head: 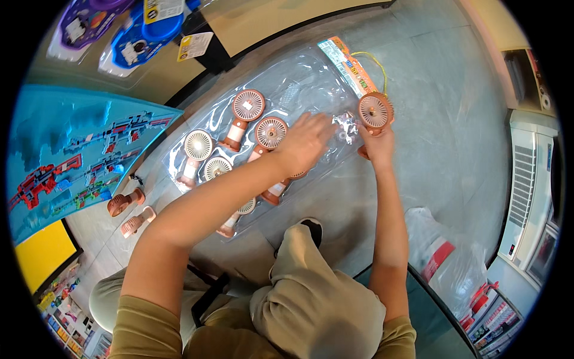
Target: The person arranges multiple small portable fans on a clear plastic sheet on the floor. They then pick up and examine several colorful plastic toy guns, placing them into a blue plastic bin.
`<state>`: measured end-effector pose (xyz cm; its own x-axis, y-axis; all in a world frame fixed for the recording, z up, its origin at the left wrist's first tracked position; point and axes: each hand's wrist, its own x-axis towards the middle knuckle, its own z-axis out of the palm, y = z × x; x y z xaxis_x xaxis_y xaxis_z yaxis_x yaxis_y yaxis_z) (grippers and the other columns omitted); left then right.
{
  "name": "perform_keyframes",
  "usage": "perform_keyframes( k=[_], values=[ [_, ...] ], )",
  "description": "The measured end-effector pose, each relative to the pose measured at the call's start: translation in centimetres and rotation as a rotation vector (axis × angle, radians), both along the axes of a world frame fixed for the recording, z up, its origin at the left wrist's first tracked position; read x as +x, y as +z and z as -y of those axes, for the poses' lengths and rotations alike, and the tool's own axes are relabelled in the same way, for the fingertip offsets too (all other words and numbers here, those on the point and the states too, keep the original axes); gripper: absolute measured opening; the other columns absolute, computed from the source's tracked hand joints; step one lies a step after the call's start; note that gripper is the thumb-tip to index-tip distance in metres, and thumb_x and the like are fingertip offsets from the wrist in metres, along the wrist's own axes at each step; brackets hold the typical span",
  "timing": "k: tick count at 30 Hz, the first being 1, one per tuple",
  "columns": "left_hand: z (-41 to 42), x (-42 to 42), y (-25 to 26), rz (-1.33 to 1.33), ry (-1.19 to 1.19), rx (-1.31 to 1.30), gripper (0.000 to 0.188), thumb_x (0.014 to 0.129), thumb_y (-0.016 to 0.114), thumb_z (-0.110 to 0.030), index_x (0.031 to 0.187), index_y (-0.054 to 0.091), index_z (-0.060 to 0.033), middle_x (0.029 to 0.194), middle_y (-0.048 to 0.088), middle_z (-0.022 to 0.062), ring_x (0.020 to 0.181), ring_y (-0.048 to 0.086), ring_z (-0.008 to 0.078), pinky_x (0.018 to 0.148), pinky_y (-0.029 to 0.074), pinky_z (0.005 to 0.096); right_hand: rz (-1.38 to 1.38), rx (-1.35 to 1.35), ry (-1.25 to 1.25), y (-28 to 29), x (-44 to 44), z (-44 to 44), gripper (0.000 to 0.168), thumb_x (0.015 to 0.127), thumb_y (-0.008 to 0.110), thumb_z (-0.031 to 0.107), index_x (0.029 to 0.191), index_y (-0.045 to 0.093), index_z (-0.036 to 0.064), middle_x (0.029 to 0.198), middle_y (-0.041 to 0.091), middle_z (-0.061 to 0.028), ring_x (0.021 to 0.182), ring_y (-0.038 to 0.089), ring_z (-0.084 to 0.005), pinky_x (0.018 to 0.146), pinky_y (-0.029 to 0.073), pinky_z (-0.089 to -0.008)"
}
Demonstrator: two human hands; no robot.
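My right hand grips a brown handheld mini fan, its round grille facing up. Blurred, my left hand hovers over or touches a large clear plastic blister pack on the floor; nothing shows in its fingers. Between the hands lies a small shiny clear packet, its contents unclear. Inside the pack are several brown fans and cream-fronted fans, some partly hidden by my left arm. An orange header card with printed writing and a yellow cord edges the pack's far right.
Two loose fans, one brown and one pink, stand at left by a blue toy-gun display sheet. Purple and blue packaged toys hang top left. A plastic bag lies right; a white vented appliance stands beyond.
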<state>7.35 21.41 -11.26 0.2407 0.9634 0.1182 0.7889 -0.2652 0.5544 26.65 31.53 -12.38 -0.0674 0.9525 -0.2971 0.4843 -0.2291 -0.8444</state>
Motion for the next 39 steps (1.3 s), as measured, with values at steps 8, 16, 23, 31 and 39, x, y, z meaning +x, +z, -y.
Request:
perform_keyframes(
  k=[8, 16, 23, 31, 39],
  values=[
    [-3.2, 3.7, -3.1, -0.543, -0.256, -0.079, 0.066, 0.091, 0.046, -0.033, 0.145, 0.026, -0.0007, 0.154, 0.023, 0.0098, 0.144, 0.014, 0.0229, 0.117, 0.004, 0.0477, 0.425, 0.171, 0.082, -2.0, -0.8, -0.6, 0.038, 0.076, 0.073, 0.027, 0.105, 0.058, 0.008, 0.072, 0.068, -0.0093, 0.057, 0.065, -0.0247, 0.053, 0.051, -0.0365],
    [-4.0, 3.6, -3.6, -0.706, -0.324, -0.121, 0.065, 0.093, 0.040, -0.036, 0.146, 0.024, -0.0026, 0.152, 0.027, 0.0075, 0.143, 0.018, 0.0220, 0.115, -0.001, 0.0508, 0.630, 0.222, 0.208, -2.2, -1.1, -1.2, 0.037, 0.075, 0.070, 0.025, 0.102, 0.057, 0.004, 0.076, 0.068, -0.0133, 0.072, 0.066, -0.0327, 0.062, 0.051, -0.0430],
    [-4.4, 4.2, -4.0, -0.708, -0.347, -0.130, 0.063, 0.093, 0.039, -0.039, 0.147, 0.026, -0.0069, 0.150, 0.032, 0.0057, 0.142, 0.021, 0.0220, 0.115, -0.002, 0.0514, 0.671, 0.155, 0.284, -2.5, -1.1, -2.6, 0.042, 0.073, 0.074, 0.025, 0.105, 0.057, 0.005, 0.076, 0.068, -0.0125, 0.072, 0.066, -0.0297, 0.060, 0.051, -0.0410],
    [-5.4, 4.6, -3.4, -0.803, -0.399, -0.247, 0.058, 0.095, 0.037, -0.042, 0.146, 0.030, -0.0153, 0.149, 0.033, 0.0050, 0.141, 0.021, 0.0252, 0.115, 0.001, 0.0533, -0.304, -0.103, -0.072, -0.3, 0.7, -2.4, 0.040, 0.086, 0.068, 0.031, 0.111, 0.052, 0.004, 0.079, 0.062, -0.0049, 0.065, 0.062, -0.0131, 0.054, 0.053, -0.0294],
    [-5.3, 4.1, -3.9, -0.813, -0.418, -0.165, 0.059, 0.094, 0.038, -0.044, 0.145, 0.034, -0.0135, 0.149, 0.032, 0.0063, 0.141, 0.022, 0.0243, 0.115, 0.004, 0.0524, -0.588, -0.412, -0.373, 1.4, 1.3, 1.2, 0.032, 0.090, 0.064, 0.028, 0.106, 0.054, 0.003, 0.083, 0.060, -0.0055, 0.066, 0.061, -0.0151, 0.055, 0.054, -0.0292]
  ],
)
